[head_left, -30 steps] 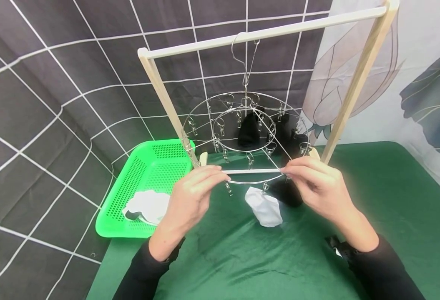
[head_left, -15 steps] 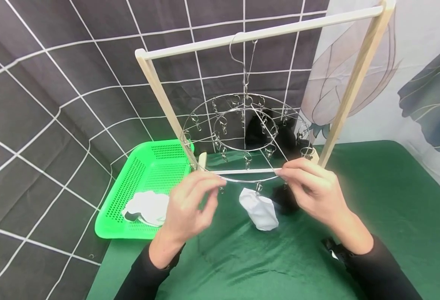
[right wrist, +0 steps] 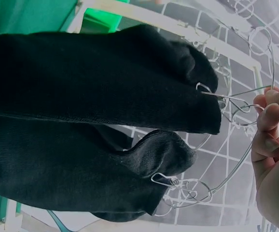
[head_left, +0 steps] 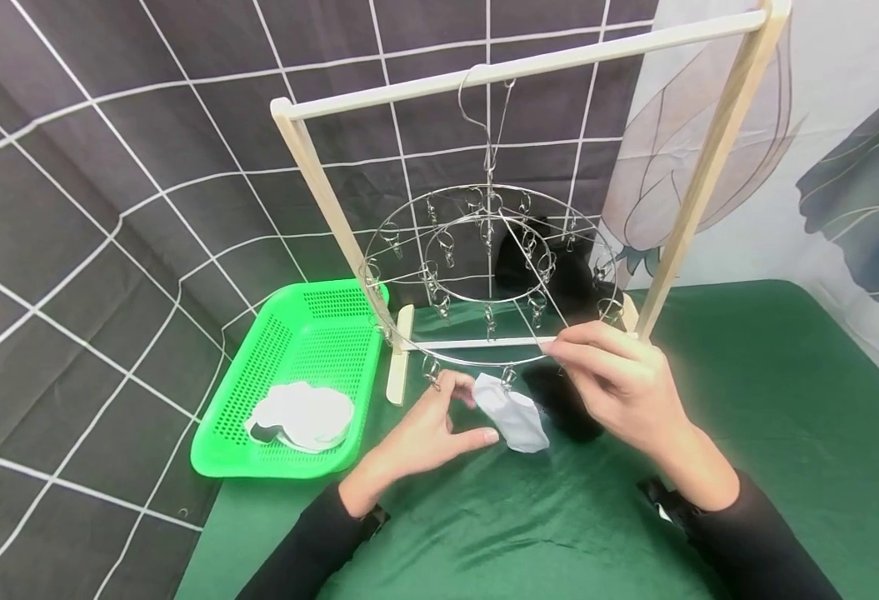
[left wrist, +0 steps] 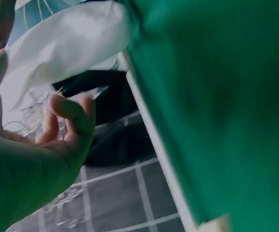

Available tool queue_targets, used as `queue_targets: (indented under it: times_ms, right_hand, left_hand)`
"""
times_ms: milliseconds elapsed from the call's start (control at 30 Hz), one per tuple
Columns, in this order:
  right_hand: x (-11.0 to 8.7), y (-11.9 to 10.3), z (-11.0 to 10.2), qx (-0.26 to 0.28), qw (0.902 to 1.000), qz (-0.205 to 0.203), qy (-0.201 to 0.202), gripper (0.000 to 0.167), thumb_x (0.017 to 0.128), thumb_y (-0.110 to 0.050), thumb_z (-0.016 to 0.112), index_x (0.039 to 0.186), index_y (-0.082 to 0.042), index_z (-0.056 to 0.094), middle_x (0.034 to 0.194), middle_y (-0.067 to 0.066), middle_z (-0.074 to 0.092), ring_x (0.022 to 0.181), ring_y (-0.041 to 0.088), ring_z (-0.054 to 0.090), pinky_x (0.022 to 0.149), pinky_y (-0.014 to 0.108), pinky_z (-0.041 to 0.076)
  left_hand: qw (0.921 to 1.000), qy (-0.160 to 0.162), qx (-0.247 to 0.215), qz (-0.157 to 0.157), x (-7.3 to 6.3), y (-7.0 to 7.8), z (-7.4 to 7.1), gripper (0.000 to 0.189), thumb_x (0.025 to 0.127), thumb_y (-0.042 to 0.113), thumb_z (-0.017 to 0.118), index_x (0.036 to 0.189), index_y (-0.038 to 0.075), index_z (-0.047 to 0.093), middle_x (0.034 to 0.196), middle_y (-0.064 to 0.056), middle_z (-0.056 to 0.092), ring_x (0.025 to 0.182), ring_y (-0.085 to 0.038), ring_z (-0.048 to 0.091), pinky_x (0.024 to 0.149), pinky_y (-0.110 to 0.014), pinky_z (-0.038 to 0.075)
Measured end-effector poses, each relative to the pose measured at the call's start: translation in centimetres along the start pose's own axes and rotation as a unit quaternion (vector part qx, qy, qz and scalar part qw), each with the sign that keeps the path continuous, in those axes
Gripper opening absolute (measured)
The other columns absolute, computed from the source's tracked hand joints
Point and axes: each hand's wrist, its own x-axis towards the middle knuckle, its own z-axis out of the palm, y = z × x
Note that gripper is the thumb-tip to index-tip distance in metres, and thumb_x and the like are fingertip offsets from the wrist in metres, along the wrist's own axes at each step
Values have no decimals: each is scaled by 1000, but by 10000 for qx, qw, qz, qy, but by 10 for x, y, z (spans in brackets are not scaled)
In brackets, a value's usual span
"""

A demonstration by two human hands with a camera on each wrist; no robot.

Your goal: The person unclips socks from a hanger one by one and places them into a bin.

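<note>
A round wire clip hanger (head_left: 476, 364) with two rings and several small clips hangs from a wooden stand. A white sock (head_left: 512, 417) hangs from a clip at its front edge. My left hand (head_left: 427, 433) is just left of this sock, thumb and fingers apart, holding nothing. In the left wrist view the sock (left wrist: 72, 38) hangs above the bent fingers. My right hand (head_left: 619, 375) pinches the outer ring at the front right. Black socks (right wrist: 96, 77) hang from clips close to that hand in the right wrist view.
A green perforated basket (head_left: 210, 433) stands on the left with white fabric (head_left: 307, 417) in it. The stand's top bar (head_left: 529, 67) and right post (head_left: 709, 175) frame the hanger. Green cloth (head_left: 499, 533) covers the table. A dark gridded curtain is behind.
My left hand has let go of the hanger's ring and moved down and right beside the white sock. The right hand keeps its pinch, shifting slightly left as the hanger turns a little.
</note>
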Motion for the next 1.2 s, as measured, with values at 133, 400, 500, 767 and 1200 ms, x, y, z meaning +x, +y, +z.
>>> queue_targets:
  times_ms: [133, 400, 500, 767, 1200]
  right_hand:
    - [0, -1, 2, 51, 10000, -28, -56, 19, 80, -1, 65, 93, -7, 76, 85, 6, 69, 71, 19, 62, 60, 22, 45]
    - [0, -1, 4, -1, 9999, -89, -55, 19, 79, -1, 67, 94, -8, 76, 86, 6, 70, 74, 19, 65, 67, 23, 49]
    - [-1, -1, 4, -15, 9999, -72, -70, 20, 78, -1, 67, 95, -8, 76, 86, 6, 70, 74, 19, 65, 68, 22, 48]
    - [5, -7, -5, 51, 9999, 125, -38, 16, 78, -4, 70, 93, -2, 75, 89, 10, 70, 65, 13, 58, 54, 17, 42]
    - [-12, -4, 4, 712, 9864, 348, -1443, 33, 73, -3, 78, 105, -9, 72, 92, 2, 71, 56, -4, 50, 51, 11, 42]
  left_hand:
    - [9872, 270, -1573, 26, 11, -2, 13, 65, 83, 31, 74, 137, 28, 40, 131, 4, 52, 63, -11, 54, 50, -23, 47]
    - [9422, 997, -3181, 328, 13, 24, 19, 29, 85, -1, 68, 113, -4, 63, 104, -20, 67, 90, -12, 66, 77, -29, 56]
    - [9464, 1249, -2977, 123, 9, 29, 19, 21, 84, 0, 69, 104, -4, 66, 94, -17, 69, 80, -7, 65, 72, -28, 56]
    - [9436, 1306, -3039, 159, 6, 31, 20, 19, 84, -1, 68, 103, -6, 66, 91, -21, 68, 77, -8, 64, 68, -27, 55]
    - [9401, 1263, -3140, 419, 6, 33, 26, 17, 85, -3, 66, 101, -7, 66, 90, -22, 67, 78, -8, 64, 69, -29, 56]
